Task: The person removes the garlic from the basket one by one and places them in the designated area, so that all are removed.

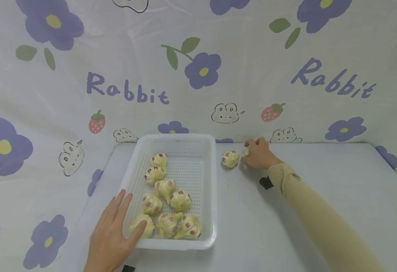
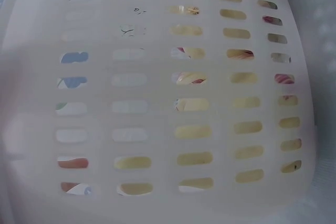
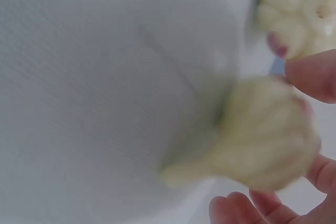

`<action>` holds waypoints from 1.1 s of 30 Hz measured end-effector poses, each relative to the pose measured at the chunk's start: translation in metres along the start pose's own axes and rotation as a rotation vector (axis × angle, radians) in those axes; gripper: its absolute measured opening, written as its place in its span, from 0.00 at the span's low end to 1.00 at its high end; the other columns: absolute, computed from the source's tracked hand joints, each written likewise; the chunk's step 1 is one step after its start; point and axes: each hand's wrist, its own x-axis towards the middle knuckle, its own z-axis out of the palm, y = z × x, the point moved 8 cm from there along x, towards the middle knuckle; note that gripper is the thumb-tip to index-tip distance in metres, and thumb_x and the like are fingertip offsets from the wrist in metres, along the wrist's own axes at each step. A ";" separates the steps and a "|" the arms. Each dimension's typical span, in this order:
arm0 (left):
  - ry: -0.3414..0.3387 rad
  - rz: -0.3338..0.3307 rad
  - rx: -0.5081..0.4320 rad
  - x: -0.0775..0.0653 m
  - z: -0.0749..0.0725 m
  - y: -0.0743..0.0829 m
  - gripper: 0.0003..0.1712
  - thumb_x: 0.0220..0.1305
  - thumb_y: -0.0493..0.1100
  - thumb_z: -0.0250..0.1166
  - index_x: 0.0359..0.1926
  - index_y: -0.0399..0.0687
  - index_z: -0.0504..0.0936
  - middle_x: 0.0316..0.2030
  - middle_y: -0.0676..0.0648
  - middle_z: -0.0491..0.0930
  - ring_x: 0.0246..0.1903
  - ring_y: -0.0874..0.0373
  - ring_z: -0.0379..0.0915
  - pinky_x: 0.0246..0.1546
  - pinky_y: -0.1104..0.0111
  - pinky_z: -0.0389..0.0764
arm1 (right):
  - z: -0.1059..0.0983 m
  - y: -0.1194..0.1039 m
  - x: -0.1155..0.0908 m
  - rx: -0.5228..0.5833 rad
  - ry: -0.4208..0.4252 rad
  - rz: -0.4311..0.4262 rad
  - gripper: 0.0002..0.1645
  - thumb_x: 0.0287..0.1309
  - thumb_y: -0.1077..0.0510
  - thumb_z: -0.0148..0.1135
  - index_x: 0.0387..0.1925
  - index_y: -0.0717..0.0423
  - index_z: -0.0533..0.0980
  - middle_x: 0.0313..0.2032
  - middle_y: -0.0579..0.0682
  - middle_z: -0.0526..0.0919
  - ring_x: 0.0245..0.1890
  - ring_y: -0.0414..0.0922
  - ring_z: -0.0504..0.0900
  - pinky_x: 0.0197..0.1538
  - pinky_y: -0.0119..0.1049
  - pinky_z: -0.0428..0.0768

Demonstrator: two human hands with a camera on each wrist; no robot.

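My right hand is at the back of the table, its thumb and fingers about a garlic bulb, mostly hidden by the hand in the head view. Just left of it lies another purple-streaked garlic bulb. A white perforated plastic basket holds several garlic bulbs, mostly in its left and front parts. My left hand rests at the basket's front left side, fingers straight and thumb reaching over the rim. Through the slots of the basket wall, the left wrist view shows pale bulbs.
The white table extends to the right of the basket. Behind it hangs a white cloth printed with flowers, rabbits and strawberries. A black patch lies under the right forearm, and another dark piece is at the front edge.
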 end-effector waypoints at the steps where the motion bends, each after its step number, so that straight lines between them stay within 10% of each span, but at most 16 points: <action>1: -0.001 0.001 0.001 0.000 0.000 0.000 0.46 0.61 0.60 0.72 0.76 0.50 0.70 0.75 0.42 0.68 0.71 0.34 0.66 0.60 0.36 0.74 | -0.002 -0.001 -0.002 -0.001 0.001 -0.003 0.37 0.65 0.48 0.63 0.69 0.62 0.64 0.63 0.72 0.58 0.64 0.65 0.58 0.64 0.64 0.73; 33: -0.003 -0.011 -0.006 0.002 0.001 0.002 0.45 0.61 0.60 0.72 0.75 0.50 0.71 0.75 0.41 0.69 0.70 0.34 0.67 0.62 0.36 0.73 | -0.049 -0.059 -0.031 -0.022 0.045 -0.126 0.33 0.68 0.48 0.63 0.67 0.60 0.68 0.68 0.70 0.60 0.68 0.66 0.61 0.67 0.68 0.70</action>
